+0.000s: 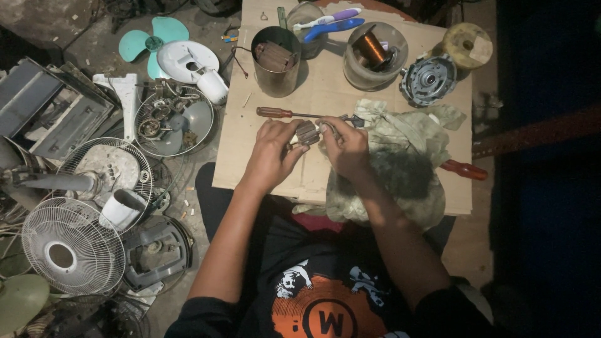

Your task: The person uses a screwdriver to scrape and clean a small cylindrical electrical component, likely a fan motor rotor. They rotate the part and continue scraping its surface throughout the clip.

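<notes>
Your left hand (270,155) and your right hand (346,148) meet over the middle of the cardboard surface (325,94). Between them you hold a small ribbed metal part, a rotor (307,133). The left fingers are curled around its left end, and the right fingers are pinching its right end, so both hands are closed on it. The rotor is just above the surface, between your two thumbs.

Under your right hand and wrist lies a dirty rag (400,163), crumpled, with a dark stain in the middle. Just beyond your hands a screwdriver (294,113) with a brown handle lies across the surface, its tip pointing toward the rag. To the right of the rag a red handle (464,169) comes out from beneath it; what tool it belongs to you cannot tell.

Farther from you stands a metal can (275,61) with a brown part inside. Beside it, to the right, a clear bowl (374,56) holds a copper coil. Next to the bowl lies a round motor housing (428,79), and beyond it a yellowish disc (467,45). Two toothbrushes (328,24) lie at the far edge.

On the floor left of your left hand are fan grilles (72,247), a white fan base (191,66) and a teal fan blade (153,39).
</notes>
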